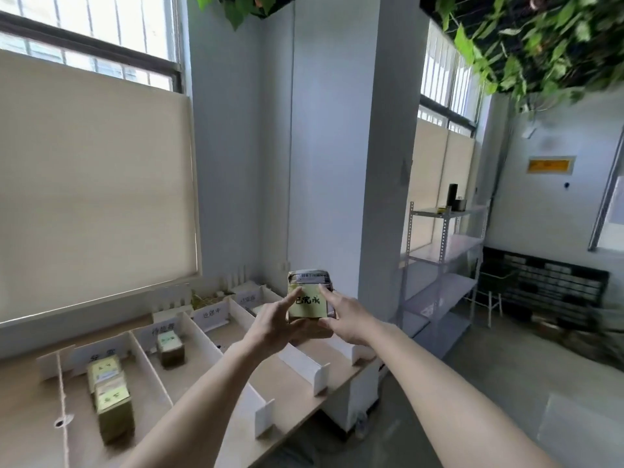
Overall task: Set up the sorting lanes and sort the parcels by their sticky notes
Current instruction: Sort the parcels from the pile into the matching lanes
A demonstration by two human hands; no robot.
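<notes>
Both hands hold parcel (309,293) up in air above table (202,376), at centre. Left hand (275,324) grips from 8 o'clock, right hand (344,317) from 4 o'clock. Yellow sticky note (309,305) faces camera. White dividers (148,366) form lanes; three parcels lie at 8 o'clock.

A cream roller blind (94,184) fills the left of the frame, drawn over the lower part of a barred window (91,32). A pale blue-white pillar (341,146) rises through the centre. Green leaves (540,45) hang across the upper right. At right of centre stands a white metal shelving rack (439,265), with a dark cylinder (452,194) and a small dark pot (459,204) on its top shelf. On the far right wall is an orange sign (551,165), and below it a dark slotted panel (553,282).
</notes>
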